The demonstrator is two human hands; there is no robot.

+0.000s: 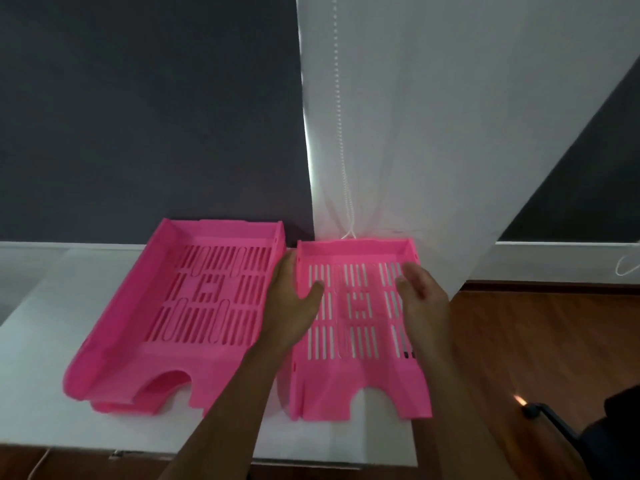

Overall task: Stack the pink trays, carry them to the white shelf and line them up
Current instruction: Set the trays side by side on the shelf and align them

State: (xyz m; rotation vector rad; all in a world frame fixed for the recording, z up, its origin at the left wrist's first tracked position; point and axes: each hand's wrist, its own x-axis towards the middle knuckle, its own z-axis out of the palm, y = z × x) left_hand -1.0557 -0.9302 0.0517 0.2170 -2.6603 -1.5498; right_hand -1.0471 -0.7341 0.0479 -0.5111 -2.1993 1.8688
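Two pink slotted trays lie side by side on the white shelf top (38,368). The left pink tray (180,306) is tilted, and a second pink edge shows under its front, so it looks like a stack. The right pink tray (360,368) lies flat against the wall, its right side at the shelf's right edge. My left hand (294,303) grips this tray's left wall, thumb inside and fingers outside. My right hand (422,299) holds its right wall in the same way, thumb inside.
A dark wall rises behind the shelf, and a white sheer curtain (398,133) with a bead cord hangs just behind the right tray. To the right the shelf ends over a wooden floor (526,341). A dark chair part (554,420) is at the lower right.
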